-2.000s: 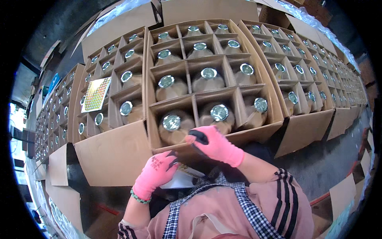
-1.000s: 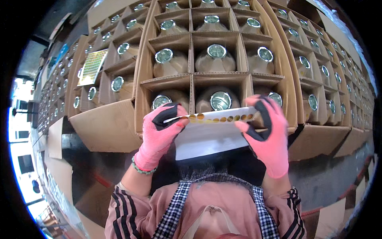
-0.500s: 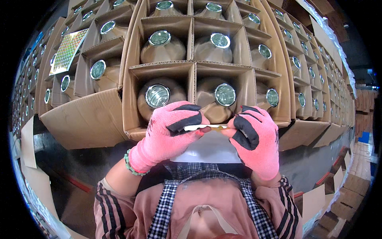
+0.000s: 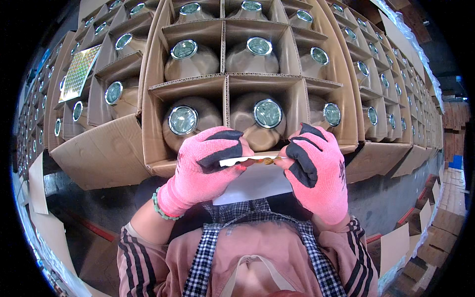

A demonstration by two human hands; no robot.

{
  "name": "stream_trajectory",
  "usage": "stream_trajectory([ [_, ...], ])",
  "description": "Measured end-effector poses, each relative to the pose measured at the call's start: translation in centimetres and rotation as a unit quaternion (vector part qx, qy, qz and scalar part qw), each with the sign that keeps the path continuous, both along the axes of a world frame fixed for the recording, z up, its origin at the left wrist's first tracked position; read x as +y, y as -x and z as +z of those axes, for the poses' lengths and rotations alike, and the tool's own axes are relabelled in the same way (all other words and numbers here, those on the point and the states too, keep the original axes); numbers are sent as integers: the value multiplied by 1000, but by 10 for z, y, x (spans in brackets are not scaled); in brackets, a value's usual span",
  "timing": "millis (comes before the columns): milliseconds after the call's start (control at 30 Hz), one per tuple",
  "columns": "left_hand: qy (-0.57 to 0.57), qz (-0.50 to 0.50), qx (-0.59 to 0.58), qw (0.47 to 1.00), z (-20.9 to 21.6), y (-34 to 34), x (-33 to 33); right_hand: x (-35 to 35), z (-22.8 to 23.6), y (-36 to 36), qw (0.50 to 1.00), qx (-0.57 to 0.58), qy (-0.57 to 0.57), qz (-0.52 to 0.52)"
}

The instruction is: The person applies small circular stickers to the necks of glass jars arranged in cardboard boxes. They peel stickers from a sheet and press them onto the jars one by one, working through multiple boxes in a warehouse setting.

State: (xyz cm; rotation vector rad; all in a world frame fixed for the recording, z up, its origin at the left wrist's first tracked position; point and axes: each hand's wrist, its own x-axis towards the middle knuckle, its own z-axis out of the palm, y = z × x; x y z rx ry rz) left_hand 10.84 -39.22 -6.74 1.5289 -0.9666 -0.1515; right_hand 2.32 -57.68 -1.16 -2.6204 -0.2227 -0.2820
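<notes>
My left hand (image 4: pixel 208 163), in a pink glove with dark patches and bare fingertips, is closed on a thin white sheet (image 4: pixel 231 161) seen nearly edge-on. My right hand (image 4: pixel 316 171), gloved alike, pinches the other end, where a small gold-brown strip shows along the edge. Whether that strip is part of the sheet I cannot tell. Below the fingers hangs a white paper surface (image 4: pixel 255 185). Just beyond my hands, a glass jar (image 4: pixel 267 114) with a round open mouth stands in a divided cardboard box (image 4: pixel 227 89); a second jar (image 4: pixel 183 120) stands left of it.
More boxes of jars spread left and right, with cardboard flaps (image 4: pixel 101 153) folded outward at the near side. A shiny holographic sheet (image 4: pixel 80 72) lies on the left box. Stacked cardboard (image 4: pixel 448 222) stands at far right.
The boxes and jars have shifted slightly left in the view. Both hands keep their grip, and the gold-brown strip between them shows a little more clearly.
</notes>
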Motion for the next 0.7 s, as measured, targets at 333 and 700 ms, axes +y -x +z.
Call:
stream_trajectory([
  [333, -21, -7, 10, 1000, 7, -1, -1, 2, 2, 1, 1000, 0, -15, -7],
  [700, -31, -17, 60, 998, 8, -3, 2, 10, 1, -2, 998, -54, -22, -15],
])
